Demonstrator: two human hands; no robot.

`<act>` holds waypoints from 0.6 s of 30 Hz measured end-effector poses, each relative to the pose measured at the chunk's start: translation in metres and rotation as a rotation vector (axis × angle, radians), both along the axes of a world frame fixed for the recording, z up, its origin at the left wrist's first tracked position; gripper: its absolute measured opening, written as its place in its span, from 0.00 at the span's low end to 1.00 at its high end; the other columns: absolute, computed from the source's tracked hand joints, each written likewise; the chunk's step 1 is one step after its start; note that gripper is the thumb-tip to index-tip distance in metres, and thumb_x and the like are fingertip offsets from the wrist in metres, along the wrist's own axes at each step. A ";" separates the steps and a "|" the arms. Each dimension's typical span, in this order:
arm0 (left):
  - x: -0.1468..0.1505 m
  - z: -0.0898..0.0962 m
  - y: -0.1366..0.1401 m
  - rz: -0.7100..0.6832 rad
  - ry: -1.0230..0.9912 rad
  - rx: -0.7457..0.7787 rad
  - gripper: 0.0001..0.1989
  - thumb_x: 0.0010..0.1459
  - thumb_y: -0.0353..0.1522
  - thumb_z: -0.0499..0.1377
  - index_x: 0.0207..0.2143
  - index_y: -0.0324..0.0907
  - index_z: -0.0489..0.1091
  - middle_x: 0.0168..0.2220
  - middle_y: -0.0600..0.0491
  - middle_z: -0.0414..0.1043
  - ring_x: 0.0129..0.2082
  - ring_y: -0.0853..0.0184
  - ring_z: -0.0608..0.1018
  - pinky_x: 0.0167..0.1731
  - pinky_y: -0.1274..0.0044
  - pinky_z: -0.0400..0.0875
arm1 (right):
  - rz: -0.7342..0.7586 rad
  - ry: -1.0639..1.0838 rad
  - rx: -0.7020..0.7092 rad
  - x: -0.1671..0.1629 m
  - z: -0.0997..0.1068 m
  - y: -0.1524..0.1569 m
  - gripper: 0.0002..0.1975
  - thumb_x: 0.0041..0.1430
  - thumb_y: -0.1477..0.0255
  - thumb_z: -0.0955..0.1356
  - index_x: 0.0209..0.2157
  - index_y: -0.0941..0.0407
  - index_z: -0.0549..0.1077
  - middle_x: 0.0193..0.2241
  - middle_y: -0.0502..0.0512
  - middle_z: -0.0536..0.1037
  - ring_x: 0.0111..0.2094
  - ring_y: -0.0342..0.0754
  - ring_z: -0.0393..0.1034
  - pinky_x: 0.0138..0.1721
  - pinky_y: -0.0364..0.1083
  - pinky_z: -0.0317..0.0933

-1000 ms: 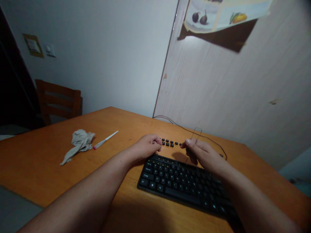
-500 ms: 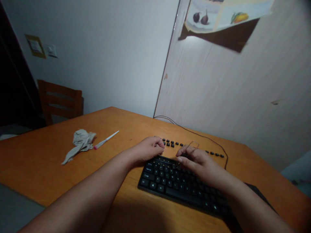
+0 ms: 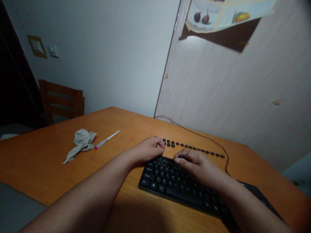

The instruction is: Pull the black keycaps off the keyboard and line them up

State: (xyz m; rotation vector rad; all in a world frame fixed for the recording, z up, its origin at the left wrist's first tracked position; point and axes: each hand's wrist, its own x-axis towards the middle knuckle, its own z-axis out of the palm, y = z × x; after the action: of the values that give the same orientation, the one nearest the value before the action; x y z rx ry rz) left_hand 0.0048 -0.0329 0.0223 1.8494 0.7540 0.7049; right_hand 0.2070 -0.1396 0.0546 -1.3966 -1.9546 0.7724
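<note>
A black keyboard lies at a slant on the wooden table, with several keys absent from its upper rows. My left hand rests at its upper left corner, fingers curled and thumb near the index finger; what they may hold is hidden. Over the top rows is my right hand, closed around a wire keycap puller whose thin loops stick out above the fingers. A dark piece shows between thumb and fingers, too unclear to name. Loose black keycaps are lined up behind the keyboard.
Left of my hands lie a crumpled grey cloth and a white brush-like stick with a pink end. A black cable runs along the table's back. A wooden chair stands beyond the left edge, and walls rise behind.
My right hand has turned and drawn in slightly lower left, closer to the keyboard. The puller's wire loops have shifted, and more of the keycap row shows. My left hand keeps its place.
</note>
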 end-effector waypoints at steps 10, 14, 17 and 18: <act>0.000 0.005 -0.005 0.015 0.021 0.029 0.07 0.51 0.32 0.57 0.33 0.38 0.70 0.25 0.56 0.66 0.25 0.71 0.67 0.23 0.80 0.55 | -0.118 0.183 -0.179 -0.007 -0.016 0.002 0.15 0.60 0.56 0.65 0.35 0.54 0.71 0.20 0.44 0.66 0.17 0.40 0.60 0.17 0.40 0.55; 0.001 0.009 -0.009 -0.001 0.032 0.045 0.07 0.51 0.32 0.57 0.32 0.38 0.70 0.25 0.56 0.66 0.24 0.72 0.66 0.24 0.80 0.56 | -0.248 0.187 -0.121 -0.010 -0.020 0.005 0.16 0.57 0.56 0.68 0.31 0.56 0.70 0.18 0.43 0.64 0.16 0.38 0.55 0.16 0.39 0.50; 0.002 0.011 -0.011 -0.049 0.047 0.061 0.08 0.52 0.32 0.57 0.33 0.38 0.71 0.26 0.55 0.68 0.25 0.71 0.68 0.25 0.80 0.58 | -0.350 0.202 -0.101 -0.012 -0.023 0.008 0.15 0.55 0.57 0.68 0.28 0.55 0.68 0.16 0.43 0.65 0.15 0.39 0.56 0.15 0.40 0.50; 0.002 0.011 -0.012 -0.069 0.051 0.067 0.08 0.52 0.32 0.57 0.33 0.38 0.72 0.26 0.55 0.69 0.26 0.71 0.68 0.26 0.80 0.59 | -0.373 0.209 -0.093 -0.013 -0.024 0.009 0.15 0.55 0.58 0.68 0.27 0.55 0.67 0.15 0.43 0.65 0.14 0.40 0.56 0.15 0.40 0.51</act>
State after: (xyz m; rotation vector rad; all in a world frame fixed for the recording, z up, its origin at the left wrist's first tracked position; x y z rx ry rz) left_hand 0.0067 -0.0447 0.0331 1.9513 0.7031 0.6476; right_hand 0.1942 -0.1311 0.0301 -1.6036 -1.4594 0.8014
